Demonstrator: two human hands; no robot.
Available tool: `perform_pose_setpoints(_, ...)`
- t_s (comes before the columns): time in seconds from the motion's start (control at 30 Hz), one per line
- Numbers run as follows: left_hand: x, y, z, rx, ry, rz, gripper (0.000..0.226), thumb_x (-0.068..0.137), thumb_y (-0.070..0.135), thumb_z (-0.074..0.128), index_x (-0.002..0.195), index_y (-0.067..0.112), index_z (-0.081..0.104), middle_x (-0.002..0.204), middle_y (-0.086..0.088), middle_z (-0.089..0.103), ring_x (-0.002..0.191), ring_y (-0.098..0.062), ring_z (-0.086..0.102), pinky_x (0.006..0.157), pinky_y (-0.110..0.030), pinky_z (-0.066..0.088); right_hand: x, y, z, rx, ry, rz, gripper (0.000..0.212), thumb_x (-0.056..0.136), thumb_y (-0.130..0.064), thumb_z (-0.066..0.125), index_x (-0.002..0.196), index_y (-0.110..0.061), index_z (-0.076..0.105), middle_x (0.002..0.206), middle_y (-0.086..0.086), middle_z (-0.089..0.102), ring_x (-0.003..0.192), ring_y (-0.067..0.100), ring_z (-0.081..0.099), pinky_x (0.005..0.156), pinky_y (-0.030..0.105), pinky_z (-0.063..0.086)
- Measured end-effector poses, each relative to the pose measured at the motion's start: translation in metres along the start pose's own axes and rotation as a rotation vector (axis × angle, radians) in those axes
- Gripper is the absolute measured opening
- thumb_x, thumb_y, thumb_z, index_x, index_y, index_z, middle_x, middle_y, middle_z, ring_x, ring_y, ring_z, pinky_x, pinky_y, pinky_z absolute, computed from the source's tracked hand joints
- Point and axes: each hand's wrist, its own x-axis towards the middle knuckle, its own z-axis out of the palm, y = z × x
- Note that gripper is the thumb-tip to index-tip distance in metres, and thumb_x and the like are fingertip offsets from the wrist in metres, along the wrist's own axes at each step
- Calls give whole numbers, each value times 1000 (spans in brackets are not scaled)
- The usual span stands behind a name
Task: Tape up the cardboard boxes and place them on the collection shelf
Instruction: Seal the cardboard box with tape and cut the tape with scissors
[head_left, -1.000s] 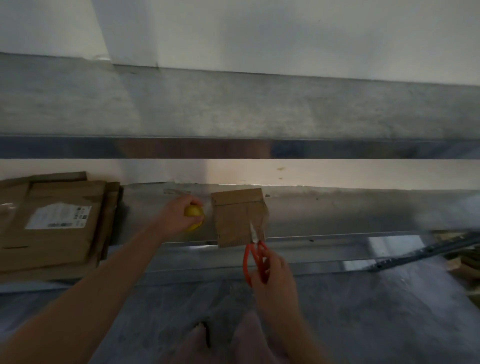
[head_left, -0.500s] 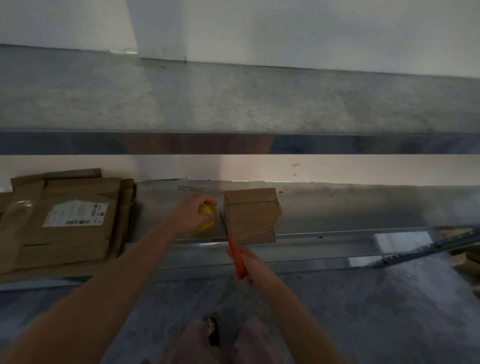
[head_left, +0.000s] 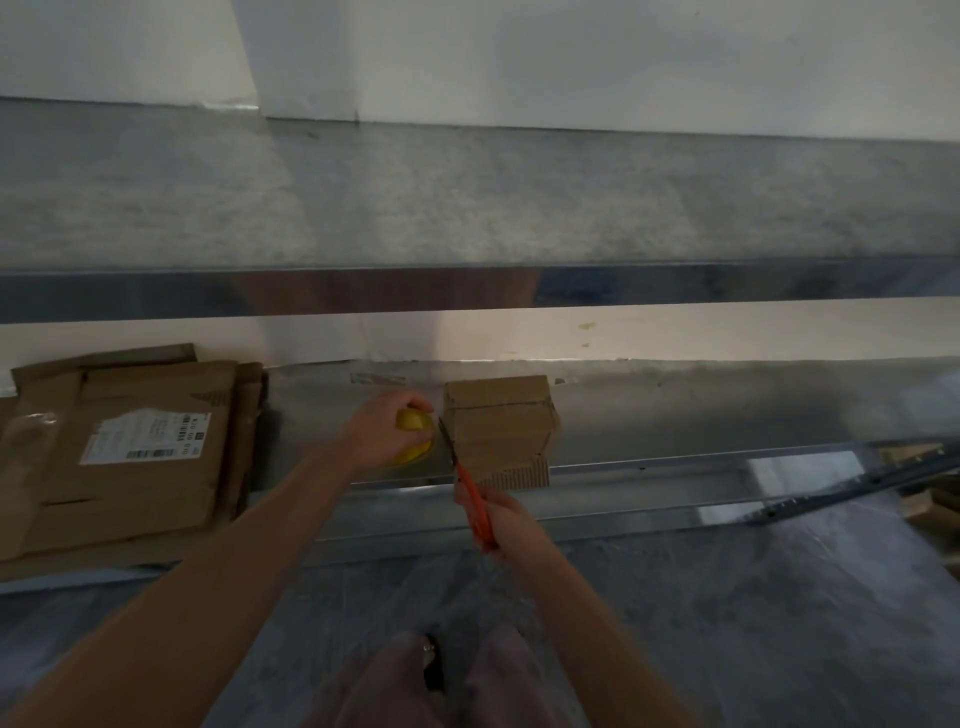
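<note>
The box (head_left: 501, 431) sits on the lower shelf (head_left: 727, 415), at its front edge and square to it. Its top faces the camera, and a corrugated flap edge shows at its near bottom. It looks about as wide as it is deep, so I cannot tell its long axis.

Just left of it, the left hand (head_left: 382, 428) curls over a yellow tape roll (head_left: 413, 441) and grips it from above.

The right hand (head_left: 501, 522) is clenched round the orange handles of the scissors (head_left: 465, 480). They run from the hand up and slightly left, with the dark blades pointing away from the person into the gap between roll and box. Whether the blades touch tape is too blurred to tell.

Flat cartons (head_left: 130, 493), one with a white label (head_left: 145, 439), lie stacked at the shelf's left end.
</note>
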Motion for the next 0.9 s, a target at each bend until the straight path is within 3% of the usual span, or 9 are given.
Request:
perform_pose_setpoints(0.1, 0, 1, 0, 8, -1, 3, 34, 81, 31, 73, 110, 33, 55, 115, 8, 52, 103, -15, 50, 81, -30, 42, -3, 4, -3, 18, 9, -90, 17, 92, -36, 65, 98, -21, 71, 64, -2, 55, 58, 10, 51, 52, 22, 41)
perform_pose_setpoints(0.23, -1, 0, -1, 23, -3, -2, 35, 81, 30, 73, 111, 31, 55, 116, 7, 51, 103, -14, 49, 81, -30, 41, -5, 2, -3, -76, 68, -151, 14, 92, -36, 64, 93, -24, 71, 85, 0, 66, 77, 12, 60, 66, 21, 45)
perform_pose_setpoints(0.33, -2, -1, -4, 22, 2, 6, 34, 81, 29, 74, 110, 31, 56, 115, 7, 52, 103, -15, 50, 82, -30, 42, -6, -1, -4, -128, 112, -158, 30, 93, -40, 62, 98, -13, 73, 75, 2, 61, 64, 10, 55, 56, 19, 43)
perform_pose_setpoints(0.4, -2, -2, -5, 9, 6, 5, 34, 81, 29, 74, 110, 30, 57, 115, 7, 53, 103, -15, 50, 82, -31, 42, -4, 1, -6, -240, 159, -168, 41, 94, -45, 57, 101, -8, 72, 76, 6, 63, 61, 9, 53, 58, 22, 44)
perform_pose_setpoints(0.53, 0, -3, -5, 25, -2, 12, 35, 81, 29, 74, 109, 33, 55, 115, 7, 52, 104, -14, 50, 83, -30, 41, -4, 6, -11, -498, 207, -227, 50, 81, -71, 55, 98, -26, 68, 87, -5, 70, 82, 14, 65, 79, 33, 55)
perform_pose_setpoints(0.67, 0, -4, -1, 37, 4, 14, 38, 80, 28, 74, 114, 29, 56, 116, 6, 53, 104, -15, 50, 83, -30, 42, -26, 12, -29, -705, 299, -347, 45, 81, -64, 58, 113, -33, 62, 106, -9, 61, 98, 14, 61, 83, 31, 50)
perform_pose_setpoints(0.9, -1, -2, 1, 13, 8, -15, 38, 82, 27, 73, 115, 30, 56, 116, 6, 50, 104, -16, 49, 83, -30, 43, -71, 14, -69, -796, 649, -650, 42, 87, -57, 57, 123, -35, 57, 113, -14, 58, 90, 13, 64, 70, 28, 48)
